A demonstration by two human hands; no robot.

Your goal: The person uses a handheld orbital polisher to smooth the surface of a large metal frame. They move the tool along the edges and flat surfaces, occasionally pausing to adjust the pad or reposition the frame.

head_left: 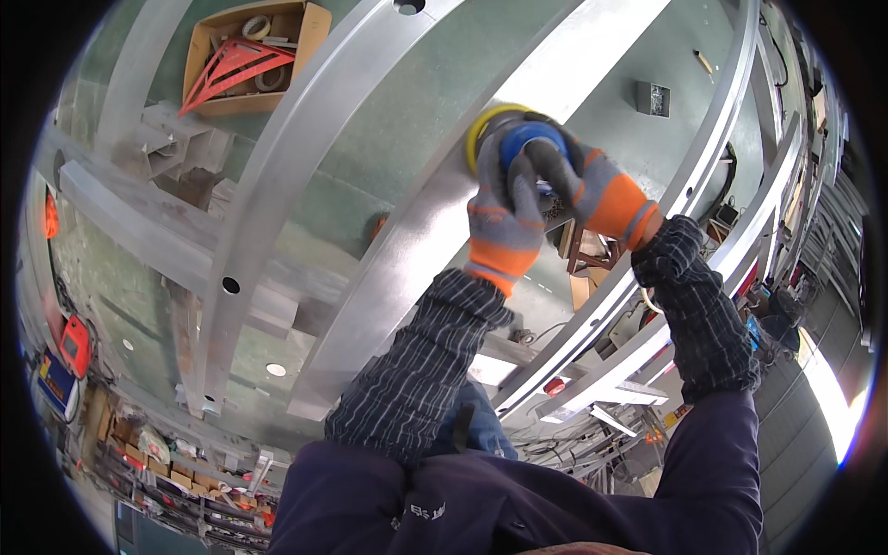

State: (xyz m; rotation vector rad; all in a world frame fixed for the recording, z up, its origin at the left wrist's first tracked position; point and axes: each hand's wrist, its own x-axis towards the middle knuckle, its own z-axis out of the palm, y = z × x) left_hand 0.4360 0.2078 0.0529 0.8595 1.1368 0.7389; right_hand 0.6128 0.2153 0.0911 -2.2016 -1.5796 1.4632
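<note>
Sander [533, 137], apparently, blue-topped and yellow-rimmed, sits at one o'clock on a silver beam [421, 245]; likely stiff and fairly heavy, best held round its top. Left to right: one cardboard box [315, 30] at eleven, holding one red set square [242, 63]; two gloved hands, left hand [504, 215] and right hand [606, 190], together, clamped round the sander; one small grey box [644, 97] at two.
</note>
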